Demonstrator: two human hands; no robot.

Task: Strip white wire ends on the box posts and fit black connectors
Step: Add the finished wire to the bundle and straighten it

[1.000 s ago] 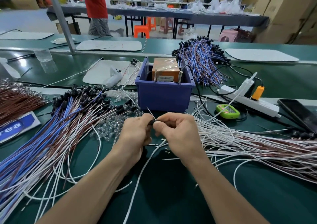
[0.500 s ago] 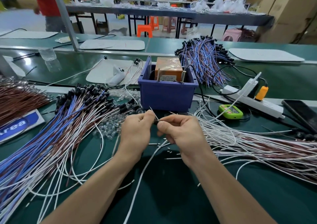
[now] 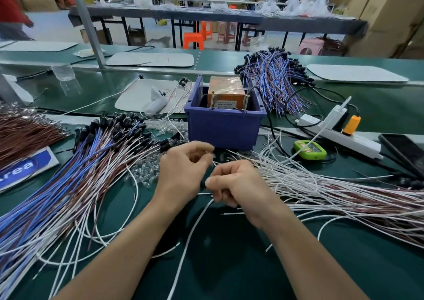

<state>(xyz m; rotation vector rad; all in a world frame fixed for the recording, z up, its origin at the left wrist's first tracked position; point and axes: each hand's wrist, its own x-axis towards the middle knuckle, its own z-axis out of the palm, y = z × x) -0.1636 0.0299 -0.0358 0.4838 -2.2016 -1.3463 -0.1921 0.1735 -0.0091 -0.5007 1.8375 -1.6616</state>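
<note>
My right hand [image 3: 236, 186] pinches a white wire [image 3: 192, 233] that trails down toward me; a small black connector shows at its fingertips. My left hand [image 3: 183, 171] is raised a little, its fingers curled near the wire's thin bare end; whether it grips anything is blurred. Just beyond both hands stands the blue box [image 3: 223, 125] with two metal posts [image 3: 246, 103] and an orange block [image 3: 226, 92] inside. A fan of loose white wires [image 3: 321, 185] lies to the right.
Finished blue, brown and white wires with black connectors [image 3: 75, 175] spread on the left. Another such bundle [image 3: 275, 81] lies behind the box. A white power strip [image 3: 339, 134], a green counter [image 3: 309, 149] and a phone [image 3: 403, 150] sit at the right. Clear bulbs [image 3: 146, 171] are scattered near my left hand.
My hands have come apart: the left lifted up and left, the right dropped slightly with the wire. The view shifted a little toward the box.
</note>
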